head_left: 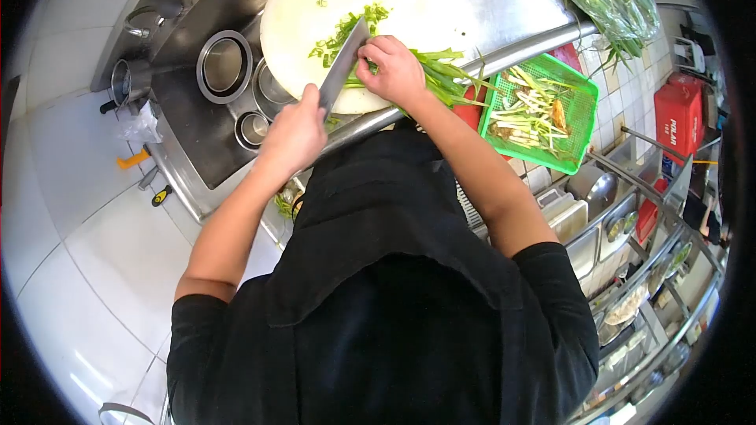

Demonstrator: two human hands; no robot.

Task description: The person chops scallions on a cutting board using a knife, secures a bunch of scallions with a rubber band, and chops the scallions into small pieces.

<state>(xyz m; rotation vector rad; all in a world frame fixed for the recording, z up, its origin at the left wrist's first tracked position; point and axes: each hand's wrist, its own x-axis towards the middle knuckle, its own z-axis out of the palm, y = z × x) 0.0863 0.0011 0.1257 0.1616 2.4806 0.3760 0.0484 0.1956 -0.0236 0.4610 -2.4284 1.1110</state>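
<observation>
My left hand (pixel 296 134) is wrapped round the handle of a kitchen knife (pixel 343 71). Its broad blade points away from me across a round white cutting board (pixel 303 0). With curled fingers, my right hand (pixel 391 69) holds a bunch of green onions (pixel 447 79) against the board, close beside the blade. The long leaves stick out to the right, past the board's edge. Chopped green onion (pixel 350 27) lies in a loose pile on the far side of the blade.
Left of the board is a steel sink (pixel 185 122) with round metal containers (pixel 224 67). A green basket (pixel 584 114) of onion trimmings stands to the right. Bagged green onions (pixel 606 0) hang over the counter's far right edge. Metal shelving (pixel 669 220) stands further right.
</observation>
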